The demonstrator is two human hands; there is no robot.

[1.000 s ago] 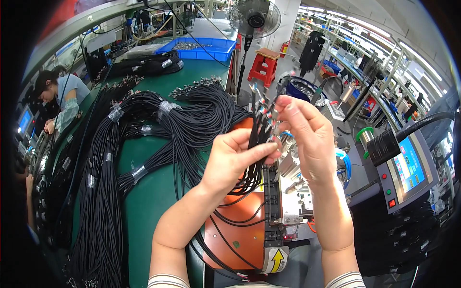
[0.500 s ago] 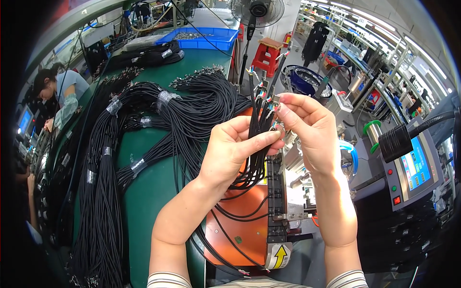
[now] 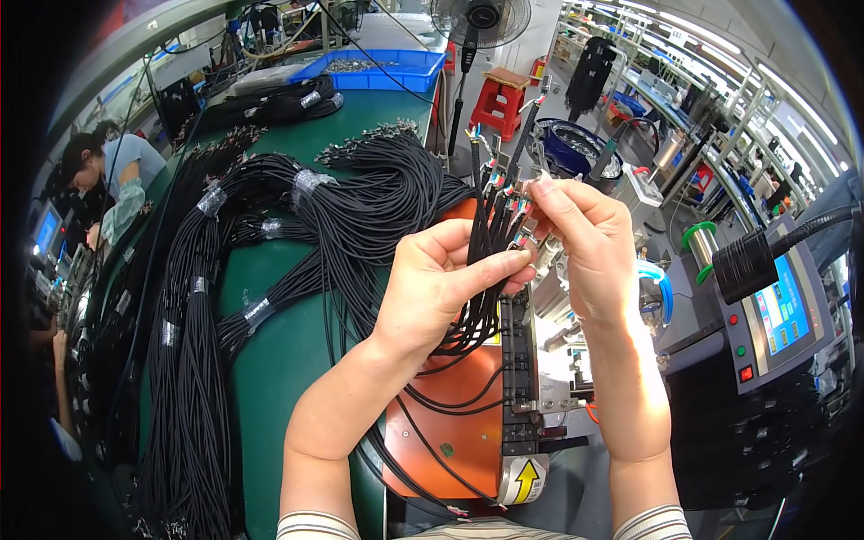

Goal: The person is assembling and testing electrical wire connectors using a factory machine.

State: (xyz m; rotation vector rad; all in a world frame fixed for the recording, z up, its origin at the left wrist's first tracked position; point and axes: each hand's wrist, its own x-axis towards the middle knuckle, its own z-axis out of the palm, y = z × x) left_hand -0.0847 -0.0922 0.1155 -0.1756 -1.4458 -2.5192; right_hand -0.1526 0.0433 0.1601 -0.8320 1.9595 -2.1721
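Above the orange plate [image 3: 450, 423], both hands work on a bunch of black cables [image 3: 481, 243]. Left hand [image 3: 441, 288]: grip closed around the bunch, thumb pressed across the cables. Right hand [image 3: 585, 243]: fingertips [image 3: 543, 191] pinched shut on the stripped cable ends [image 3: 504, 193], where coloured wires show. Cable slack loops down over the orange plate, beside a black rail [image 3: 517, 360]. Left of the hands, taped bundles of black cable [image 3: 270, 270] lie spread across the green tabletop [image 3: 288, 360]. A blue bin [image 3: 378, 67] stands at the far end. At right, a small control screen [image 3: 778, 315] is lit.
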